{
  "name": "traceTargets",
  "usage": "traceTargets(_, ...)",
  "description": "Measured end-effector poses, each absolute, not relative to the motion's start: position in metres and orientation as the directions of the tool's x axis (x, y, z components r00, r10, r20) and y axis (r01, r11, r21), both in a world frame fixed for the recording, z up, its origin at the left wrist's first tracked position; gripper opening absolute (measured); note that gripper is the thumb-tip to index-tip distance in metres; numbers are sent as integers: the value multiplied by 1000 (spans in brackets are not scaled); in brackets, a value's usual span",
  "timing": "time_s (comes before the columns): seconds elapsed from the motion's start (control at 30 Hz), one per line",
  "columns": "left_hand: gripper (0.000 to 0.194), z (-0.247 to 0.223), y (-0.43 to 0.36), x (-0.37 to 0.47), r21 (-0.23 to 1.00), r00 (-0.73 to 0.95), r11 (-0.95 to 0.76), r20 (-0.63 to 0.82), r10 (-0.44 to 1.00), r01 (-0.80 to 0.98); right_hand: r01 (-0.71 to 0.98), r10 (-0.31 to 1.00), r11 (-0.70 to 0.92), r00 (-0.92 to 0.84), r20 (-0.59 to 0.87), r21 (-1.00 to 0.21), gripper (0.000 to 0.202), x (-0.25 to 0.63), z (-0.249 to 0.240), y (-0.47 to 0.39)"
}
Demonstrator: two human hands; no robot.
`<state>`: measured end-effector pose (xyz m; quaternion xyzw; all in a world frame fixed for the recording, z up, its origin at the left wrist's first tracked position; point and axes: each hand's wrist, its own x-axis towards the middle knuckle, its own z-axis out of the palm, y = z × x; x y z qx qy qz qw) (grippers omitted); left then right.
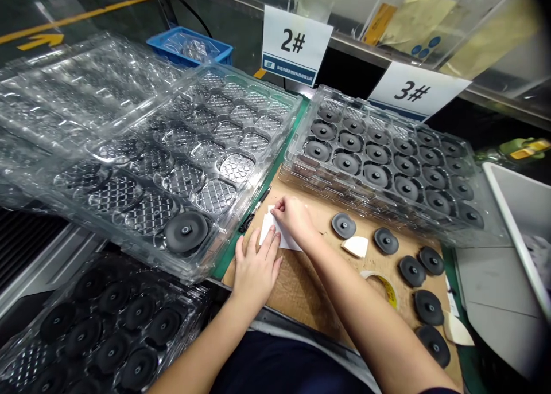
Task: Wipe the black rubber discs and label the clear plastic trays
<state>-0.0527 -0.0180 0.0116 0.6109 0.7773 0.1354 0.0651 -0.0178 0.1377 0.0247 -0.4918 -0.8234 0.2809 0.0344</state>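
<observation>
A small white sheet (291, 244), perhaps paper or cloth, lies on the brown cardboard (301, 296) in front of me. Spread fingers of my left hand (257, 268) rest flat, their tips on the sheet's near left part. With thumb and forefinger, my right hand (295, 217) pinches the sheet's far end. A black pen-like tool (255, 210) lies just left of the sheet. To the right are several loose black discs (343, 225) with raised centres, a cream-white folded pad (356, 246) and a tape roll (390, 291) partly behind my right forearm.
A large clear tray (262, 196) at left holds one black disc (186, 232). Stacked clear trays (365, 196) at back right hold rows of discs. More filled trays (107, 302) sit lower left. A blue bin (226, 54) and a grey-white bin (512, 210) flank the table.
</observation>
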Motion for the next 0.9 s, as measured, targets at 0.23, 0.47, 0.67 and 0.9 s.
traceTargets(0.23, 44, 11, -18, -53, 275, -242, 211, 82, 967, 938, 815, 872, 286, -439, -215, -504, 63, -20, 20, 146)
traceTargets(0.47, 43, 11, -22, -51, 236, -222, 185, 142, 965, 954, 787, 936, 177, -320, -146, -590, 28, -30, 21, 136)
traceTargets(0.67, 36, 22, -14, -59, 304, -262, 198, 185, 947, 932, 535, 926, 188, -376, -32, -824, 20, 10, 36, 122)
traceTargets(0.9, 48, 10, 21, -64, 252, -244, 186, 226, 943, 950, 294, 927, 127, -375, 8, -947, 20, 97, 28, 53)
